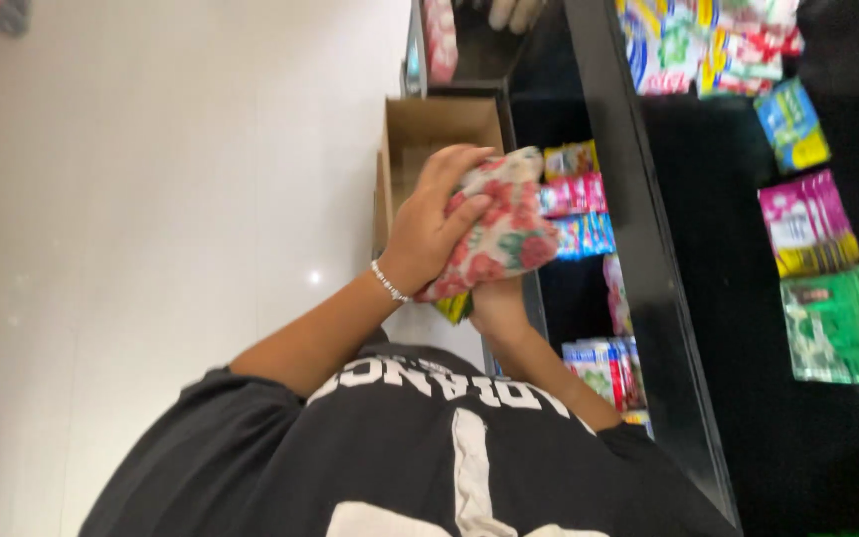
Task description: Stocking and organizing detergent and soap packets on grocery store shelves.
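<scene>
My left hand [436,221], with a beaded bracelet on the wrist, grips the top of a soft packet printed with red and pink flowers [505,231]. Tucked beneath the same packet is my right hand [494,303], supporting it from below; most of its fingers are hidden. A yellow-green packet [454,306] peeks out under the flowered one, between the two hands. I hold the packet in front of a black shelf unit [638,249], just past an open cardboard box [439,129].
The cardboard box stands on the pale tiled floor [151,199] against the shelf. Rows of colourful packets [577,209] fill the shelves, and more pink, green and blue packets [832,288] hang at the right. My black shirt [400,457] fills the bottom.
</scene>
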